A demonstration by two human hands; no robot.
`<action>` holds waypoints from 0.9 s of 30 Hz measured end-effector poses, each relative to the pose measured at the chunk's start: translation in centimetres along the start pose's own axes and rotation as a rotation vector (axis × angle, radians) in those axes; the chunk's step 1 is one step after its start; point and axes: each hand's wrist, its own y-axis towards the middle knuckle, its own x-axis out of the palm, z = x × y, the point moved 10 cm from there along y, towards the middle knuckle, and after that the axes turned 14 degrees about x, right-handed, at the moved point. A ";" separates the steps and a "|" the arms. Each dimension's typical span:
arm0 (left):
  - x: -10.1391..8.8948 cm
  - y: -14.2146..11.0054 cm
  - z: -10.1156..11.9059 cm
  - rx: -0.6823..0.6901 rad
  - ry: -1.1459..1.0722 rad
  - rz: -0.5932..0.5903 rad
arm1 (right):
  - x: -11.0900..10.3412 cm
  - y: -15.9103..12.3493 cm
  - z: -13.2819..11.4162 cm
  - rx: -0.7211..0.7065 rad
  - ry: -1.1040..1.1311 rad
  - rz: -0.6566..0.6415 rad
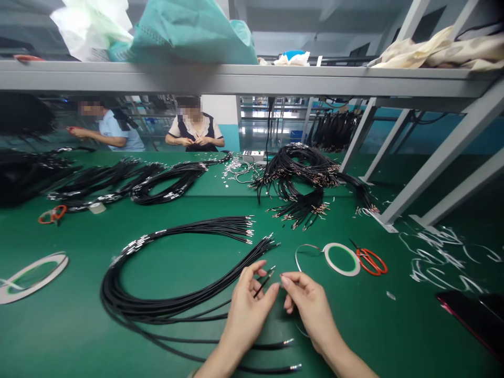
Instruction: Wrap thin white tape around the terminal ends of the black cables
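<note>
My left hand [247, 310] pinches a short black cable [261, 285] with a metal terminal at its tip. My right hand [310, 307] sits just beside it, fingertips pinched close to that terminal; anything held there is too small to make out. A large loop of black cables [157, 291] with metal ends lies left of my hands. Several loose cables [252, 345] run beneath my wrists. To the right, a roll of white tape [342, 259] trails a thin strip, and orange-handled scissors [370, 261] lie beyond it.
Tangled black cable bundles [299, 178] cover the green bench mat [394, 336] farther off, with white trimmings [441, 257] at right. A dark phone [472, 320] lies at the right edge. A grey shelf [236, 79] spans overhead. Two people [195, 128] work across the bench.
</note>
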 end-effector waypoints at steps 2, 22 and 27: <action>-0.2 0.1 0.4 0.035 -0.014 0.001 | -1.0 0.2 -0.3 -0.013 0.042 0.064; 1.9 -1.0 -2.0 -0.103 -0.135 -0.102 | 0.5 0.0 -0.4 -0.052 0.176 0.043; 1.8 -0.6 -0.8 0.032 -0.063 -0.116 | -1.6 -1.1 -1.3 -0.086 0.050 0.180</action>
